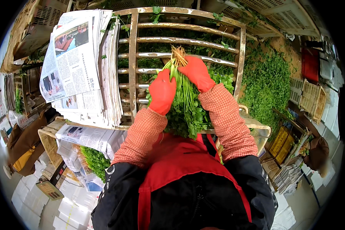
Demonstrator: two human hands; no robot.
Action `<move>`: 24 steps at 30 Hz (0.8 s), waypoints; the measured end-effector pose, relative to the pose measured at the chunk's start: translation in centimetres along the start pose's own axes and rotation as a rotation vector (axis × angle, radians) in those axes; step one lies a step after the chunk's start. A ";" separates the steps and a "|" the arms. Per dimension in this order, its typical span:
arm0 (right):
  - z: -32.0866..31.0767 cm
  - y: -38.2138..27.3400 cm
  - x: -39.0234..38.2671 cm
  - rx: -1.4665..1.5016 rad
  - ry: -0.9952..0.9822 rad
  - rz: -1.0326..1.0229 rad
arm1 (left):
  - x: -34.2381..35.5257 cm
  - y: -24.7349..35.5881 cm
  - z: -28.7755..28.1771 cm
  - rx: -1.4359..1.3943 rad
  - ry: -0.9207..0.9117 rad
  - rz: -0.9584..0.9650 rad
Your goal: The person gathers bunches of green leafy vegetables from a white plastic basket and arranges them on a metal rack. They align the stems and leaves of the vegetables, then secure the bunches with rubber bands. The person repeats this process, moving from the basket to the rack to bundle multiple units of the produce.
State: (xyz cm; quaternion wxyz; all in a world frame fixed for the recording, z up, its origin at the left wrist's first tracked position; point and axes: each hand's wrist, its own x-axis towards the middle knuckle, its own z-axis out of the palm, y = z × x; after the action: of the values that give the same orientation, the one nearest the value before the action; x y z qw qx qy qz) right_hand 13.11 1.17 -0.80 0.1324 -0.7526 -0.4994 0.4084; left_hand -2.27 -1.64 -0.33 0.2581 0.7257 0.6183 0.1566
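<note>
Red apron (188,163) foremost, the worker (120,191) faces a slatted rack (133,61); over it, I see the left hand (162,93) and right hand (197,74) both closed around the leafy bunch (187,105) near its roots (178,54), probably to keep its stems (183,85) together.

Red-gloved hands (161,92) (196,73) hold leafy green bunch (186,96) over slatted rack (133,57); newspaper stack (74,65) left.

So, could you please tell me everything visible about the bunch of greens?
The bunch of greens has brown roots, slim pale-green stems and leafy green tops. It is held over the slatted rack, tops toward the red apron. The red-gloved left hand and right hand grip it near the roots.
</note>
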 end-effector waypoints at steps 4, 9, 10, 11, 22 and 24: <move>-2.0 2.2 -0.7 0.441 -0.074 0.070 | -1.2 0.6 -0.6 -0.188 0.039 0.005; -2.1 2.6 0.4 0.623 -0.209 0.023 | -1.5 1.0 2.2 -0.116 0.057 0.089; -2.4 1.7 0.4 0.522 -0.204 0.016 | -1.5 0.8 2.4 -0.129 0.086 0.117; -2.7 0.8 0.3 0.420 -0.199 0.009 | -1.5 0.5 2.6 -0.142 0.116 0.144; -0.3 1.7 1.8 0.464 -0.151 -0.036 | 1.8 -1.5 -0.6 -0.105 0.135 0.073; -0.4 1.4 2.3 0.367 -0.207 -0.006 | 2.5 -1.6 -0.4 0.034 0.013 0.083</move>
State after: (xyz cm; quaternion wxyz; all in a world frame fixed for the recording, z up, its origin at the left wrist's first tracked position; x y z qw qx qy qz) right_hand 14.72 2.60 -2.51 0.2167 -0.6683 -0.4297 0.5672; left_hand -3.32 1.09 -1.18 0.2347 0.7540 0.5920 0.1614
